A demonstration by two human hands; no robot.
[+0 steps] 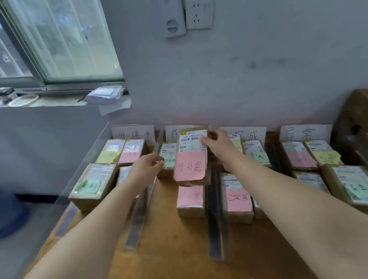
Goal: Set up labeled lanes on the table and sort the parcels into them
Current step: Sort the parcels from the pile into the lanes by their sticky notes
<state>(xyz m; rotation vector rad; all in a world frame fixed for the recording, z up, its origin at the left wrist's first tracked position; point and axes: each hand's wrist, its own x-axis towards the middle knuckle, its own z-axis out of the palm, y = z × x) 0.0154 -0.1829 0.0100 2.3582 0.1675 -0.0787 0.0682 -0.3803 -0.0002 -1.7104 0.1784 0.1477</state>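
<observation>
R grip (pixel 216 144) grasps a brown parcel (pixel 191 159) by its upper right edge, thumb across the white shipping label, fingers behind. The parcel is held off the desk (pixel 182 256), tilted w/ its face toward the camera, over the 2nd lane from the left. A pink note (pixel 190 166) w/ handwriting covers its lower half. L grip (pixel 149 166) is at 9 o'clock of the parcel, just beside its left edge. It is released, fingers loosely curled, nothing in it. Can't tell if the fingertips touch the box.

Four white sign cards lean on the wall along the desk's 12 o'clock edge; the 1st card (pixel 133 134) is in full view, the 2nd card (pixel 172 132) is partly hidden behind the held parcel. A clear strip (pixel 212 205) runs 12-to-6 btwn the 2nd and 3rd lanes. Another strip (pixel 137 222) lies btwn the 1st and 2nd.

Sorted parcels lie flat in every lane, each w/ a colored note. A green-note box (pixel 93 186) is at 9 o'clock in the 1st lane. A pink-note box (pixel 191 199) lies at 6 o'clock of the held parcel. Another pink-note box (pixel 237 199) is in the 3rd lane, and a green-note one (pixel 362 186) at 3 o'clock in the 4th.

A window (pixel 48 40) is at 10 o'clock and a wall socket (pixel 200 12) at 12.
</observation>
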